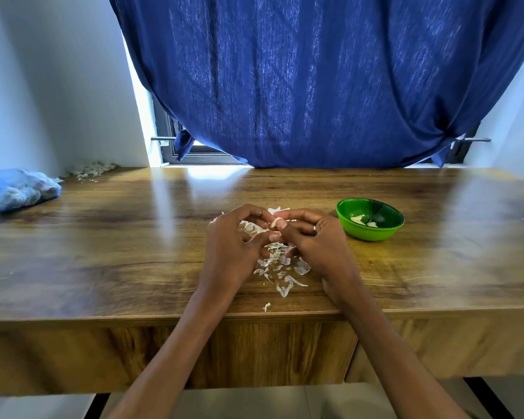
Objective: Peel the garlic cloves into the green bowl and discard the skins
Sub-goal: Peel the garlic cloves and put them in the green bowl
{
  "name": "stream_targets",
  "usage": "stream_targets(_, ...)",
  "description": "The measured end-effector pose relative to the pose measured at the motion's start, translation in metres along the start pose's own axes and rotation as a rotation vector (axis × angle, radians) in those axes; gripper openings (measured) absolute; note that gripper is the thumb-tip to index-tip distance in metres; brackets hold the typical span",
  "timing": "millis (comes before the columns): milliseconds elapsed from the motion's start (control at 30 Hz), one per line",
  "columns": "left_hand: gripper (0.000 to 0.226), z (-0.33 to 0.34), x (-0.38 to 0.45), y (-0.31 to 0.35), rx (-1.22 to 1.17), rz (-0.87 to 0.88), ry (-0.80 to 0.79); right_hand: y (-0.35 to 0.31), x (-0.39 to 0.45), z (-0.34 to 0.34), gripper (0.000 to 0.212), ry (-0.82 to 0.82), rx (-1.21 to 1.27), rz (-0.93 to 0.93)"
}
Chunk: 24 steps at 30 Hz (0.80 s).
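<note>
- We see both hands together over the middle of the table (103, 237), above a loose pile of skins (280, 269)
- The left hand (233, 246) has its fingers curled, thumb and fingertips meeting the right hand's at a small pale clove (276, 221)
- The right hand (312, 240) pinches that clove between thumb and forefinger; a ring (315, 228) sits on one finger
- We cannot tell how much skin is left on the clove; fingers cover most of it
- The skins lie scattered on the wood under and just in front of the hands, with one stray flake (266, 306) near the front edge
- The bowl (370, 219) stands on the table just right of the right hand, apart from it, with a few pale peeled pieces (364, 220) inside
- At the far left rests a blue bag (15, 189), and beside it, in the corner, a second heap of skins (91, 169)
- A blue curtain (315, 80) hangs behind the table
</note>
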<state>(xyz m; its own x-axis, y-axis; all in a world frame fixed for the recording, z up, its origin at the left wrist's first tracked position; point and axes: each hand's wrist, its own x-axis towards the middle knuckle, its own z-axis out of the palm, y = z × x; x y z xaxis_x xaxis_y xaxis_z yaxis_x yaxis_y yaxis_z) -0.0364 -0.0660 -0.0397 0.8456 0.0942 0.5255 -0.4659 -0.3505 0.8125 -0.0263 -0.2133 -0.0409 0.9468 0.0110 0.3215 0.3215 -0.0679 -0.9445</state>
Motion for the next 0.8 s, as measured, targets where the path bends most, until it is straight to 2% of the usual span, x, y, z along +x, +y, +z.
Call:
stream_targets(233, 0.012, 0.0003, -0.0017, 0.0015, -0.022, 0.017, 0.045, -0.0008, 0.0006, 0.0005, 0.01, -0.006, -0.024, -0.005)
stream_targets(600, 0.016, 0.0001, 0.0008, -0.001, -0.093, 0.035, 0.077, 0.0, 0.0011, -0.0002, 0.013, -0.043, -0.01, -0.014)
stream_targets(800, 0.018, -0.0001, 0.0028, -0.0048, -0.151, 0.021, 0.023, 0.0013, 0.0023, -0.0008, 0.008, -0.041, 0.001, 0.043)
